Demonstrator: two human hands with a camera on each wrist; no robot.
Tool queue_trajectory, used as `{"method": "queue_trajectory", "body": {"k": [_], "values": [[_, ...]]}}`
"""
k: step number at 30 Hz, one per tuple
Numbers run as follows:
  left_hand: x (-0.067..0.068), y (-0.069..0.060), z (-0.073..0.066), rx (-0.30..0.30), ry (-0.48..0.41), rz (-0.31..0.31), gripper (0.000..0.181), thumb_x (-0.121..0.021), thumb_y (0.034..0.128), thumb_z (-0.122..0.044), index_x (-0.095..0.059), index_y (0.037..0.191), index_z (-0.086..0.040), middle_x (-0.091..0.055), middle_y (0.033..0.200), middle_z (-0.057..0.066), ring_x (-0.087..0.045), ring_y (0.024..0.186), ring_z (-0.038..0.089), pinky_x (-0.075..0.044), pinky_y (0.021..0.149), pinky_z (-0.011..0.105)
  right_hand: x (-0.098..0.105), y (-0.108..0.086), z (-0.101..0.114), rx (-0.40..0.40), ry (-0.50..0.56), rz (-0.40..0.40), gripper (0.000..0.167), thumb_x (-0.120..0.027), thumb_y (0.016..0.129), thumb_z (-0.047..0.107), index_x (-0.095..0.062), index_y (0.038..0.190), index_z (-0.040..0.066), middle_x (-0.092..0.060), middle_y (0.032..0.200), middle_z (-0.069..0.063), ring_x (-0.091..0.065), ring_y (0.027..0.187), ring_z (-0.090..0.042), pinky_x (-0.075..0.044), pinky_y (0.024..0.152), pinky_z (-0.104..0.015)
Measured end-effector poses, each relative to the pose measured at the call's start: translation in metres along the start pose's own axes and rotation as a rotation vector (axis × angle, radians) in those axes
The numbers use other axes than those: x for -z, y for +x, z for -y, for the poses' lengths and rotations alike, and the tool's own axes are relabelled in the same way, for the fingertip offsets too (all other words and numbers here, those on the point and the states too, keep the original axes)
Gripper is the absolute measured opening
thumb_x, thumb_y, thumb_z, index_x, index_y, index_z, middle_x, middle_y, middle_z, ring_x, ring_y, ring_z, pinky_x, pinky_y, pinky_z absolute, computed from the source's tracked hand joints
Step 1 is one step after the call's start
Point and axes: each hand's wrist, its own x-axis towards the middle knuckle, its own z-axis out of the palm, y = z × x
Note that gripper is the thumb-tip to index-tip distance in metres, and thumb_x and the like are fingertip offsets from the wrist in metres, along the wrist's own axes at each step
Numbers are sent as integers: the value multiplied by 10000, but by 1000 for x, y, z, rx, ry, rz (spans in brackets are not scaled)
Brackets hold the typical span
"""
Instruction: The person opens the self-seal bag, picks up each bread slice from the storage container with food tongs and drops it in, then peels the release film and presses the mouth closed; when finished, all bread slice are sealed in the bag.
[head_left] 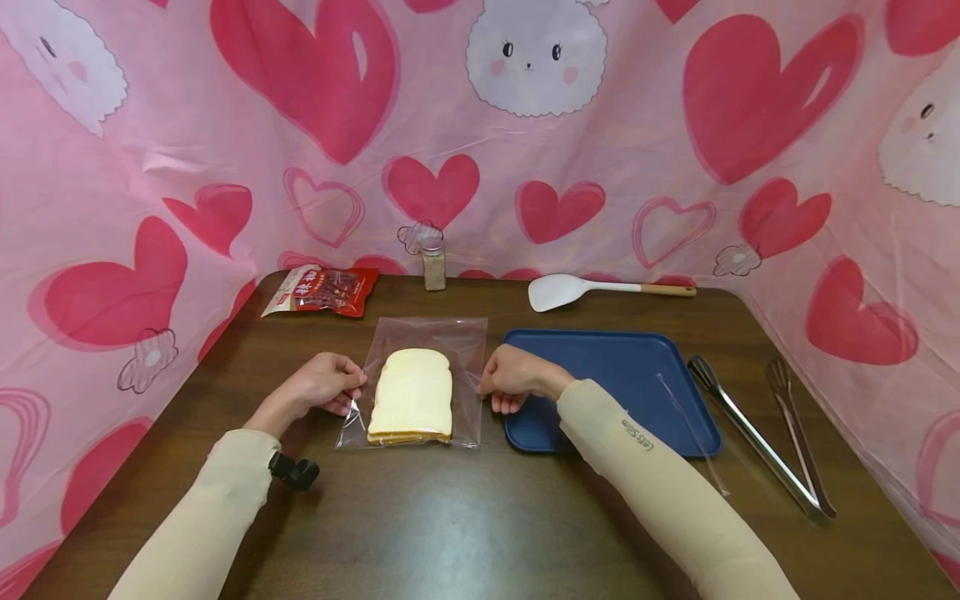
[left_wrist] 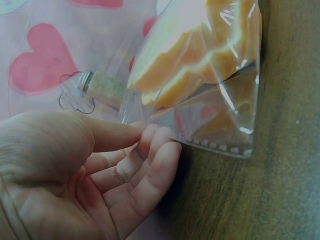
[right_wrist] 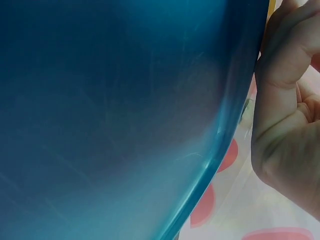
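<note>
Slices of bread (head_left: pixel 414 392) lie stacked inside a clear plastic bag (head_left: pixel 468 421) on the table. At the bag's left edge, my left hand (head_left: pixel 326 383) pinches the film between thumb and fingers. The left wrist view shows that hand (left_wrist: pixel 100 165) close up, with the bread's crust (left_wrist: pixel 200 65) visible through the film. My right hand (head_left: pixel 517 377) pinches the bag's right edge, over the left side of a blue tray (head_left: pixel 600 367). In the right wrist view the tray (right_wrist: pixel 125 100) fills most of the picture, and the right hand's fingertips (right_wrist: pixel 285 15) are mostly cut off.
Behind the bag stand a red and white food packet (head_left: pixel 322 290) and a small seasoning jar (head_left: pixel 433 265). A white spatula (head_left: pixel 558 292) with a wooden handle lies behind the tray. Metal tongs (head_left: pixel 757 437) rest to its right. A clear plastic strip (head_left: pixel 686 421) crosses the tray.
</note>
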Motion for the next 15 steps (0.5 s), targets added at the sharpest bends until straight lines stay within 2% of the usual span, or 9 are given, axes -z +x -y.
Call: {"method": "queue_trajectory", "body": {"k": [5,8,11,13,15], "values": [[4,1,3,-8,3,5,329,-633,1072,-212,-612,1229,76,-642,826,71,-649,623,122,-628,604,288,4,-6,-2,6,-6,-33,231,-699,1002,148,-783,837,10,-658,570,-30,-590,441,-82,-534,455,-221],[10,-2,5,-24,42,-35,428,-630,1073,-301,-589,1266,79,-660,863,96,-672,657,140,-638,626,309,10,-14,-5,19,-13,-76,254,-690,1024,213,-799,914,12,-680,610,-45,-602,456,-96,-551,475,-236],[18,-8,2,-91,128,-149,488,-598,1082,-362,-570,1292,78,-696,939,162,-706,736,191,-645,662,329,21,-27,-9,68,-47,-171,303,-661,1050,271,-792,991,4,-715,685,-88,-655,511,-146,-589,523,-271],[24,-14,-3,-158,219,-265,514,-570,1084,-414,-574,1304,51,-712,1025,209,-710,832,252,-630,717,362,30,-38,-12,119,-80,-268,327,-652,1057,297,-780,1039,-4,-741,758,-131,-696,580,-193,-608,566,-290],[27,-19,-10,-239,301,-384,528,-546,1087,-439,-577,1333,27,-712,1148,256,-705,975,341,-610,826,451,40,-52,-14,177,-134,-392,320,-658,1053,306,-775,1090,11,-762,844,-161,-727,682,-240,-622,631,-313]]}}
